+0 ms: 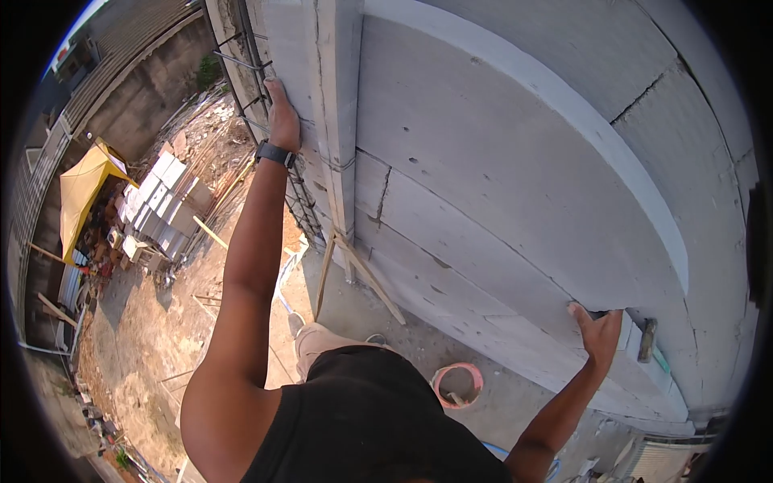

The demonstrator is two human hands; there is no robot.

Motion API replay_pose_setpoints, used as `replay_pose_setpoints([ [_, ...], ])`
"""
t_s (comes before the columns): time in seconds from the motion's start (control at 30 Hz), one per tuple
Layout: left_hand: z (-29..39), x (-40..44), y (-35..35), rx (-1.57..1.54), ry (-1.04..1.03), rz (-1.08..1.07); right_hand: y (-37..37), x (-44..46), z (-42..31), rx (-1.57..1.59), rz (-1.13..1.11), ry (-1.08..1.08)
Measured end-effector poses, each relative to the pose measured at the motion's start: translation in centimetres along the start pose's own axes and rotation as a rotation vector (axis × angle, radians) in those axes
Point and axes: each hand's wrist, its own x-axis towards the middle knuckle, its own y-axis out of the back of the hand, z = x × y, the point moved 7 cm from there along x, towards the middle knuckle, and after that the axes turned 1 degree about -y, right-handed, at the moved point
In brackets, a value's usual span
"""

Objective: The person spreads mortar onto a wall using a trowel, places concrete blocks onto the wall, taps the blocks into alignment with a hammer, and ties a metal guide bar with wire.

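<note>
My left hand (283, 121), with a dark watch (276, 153) on its wrist, is raised to the wall edge beside the steel rebar (256, 60). One digit points up along the bars; the other fingers are hidden. A grey concrete post (338, 105) stands right of it. My right hand (597, 332) grips the lower right edge of a large grey concrete block (499, 161), thumb on its face and fingertips tucked into a dark gap. Close to that hand, a short dark object (646, 340) rests on the ledge beside a green strip (661, 359).
Wooden braces (366, 278) lean at the post's foot. A pink-rimmed bucket (457, 385) sits on the concrete floor below. Stacked pale blocks (165, 201) and a yellow canopy (84, 189) stand on the dirt ground at left.
</note>
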Motion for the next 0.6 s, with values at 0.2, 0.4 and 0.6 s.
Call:
replay_pose_setpoints([
  [0.2,1.3,-0.8,-1.4,-0.137,0.041,-0.051,0.0,0.1,0.2,0.026,-0.015,-0.068],
  [0.4,0.6,0.4,-0.7,-0.119,0.012,-0.066,2.9,0.4,3.1,0.429,-0.034,0.152],
  [0.6,0.9,0.2,-0.7,-0.091,-0.043,-0.079,7.2,5.9,8.7,1.175,0.887,0.03],
])
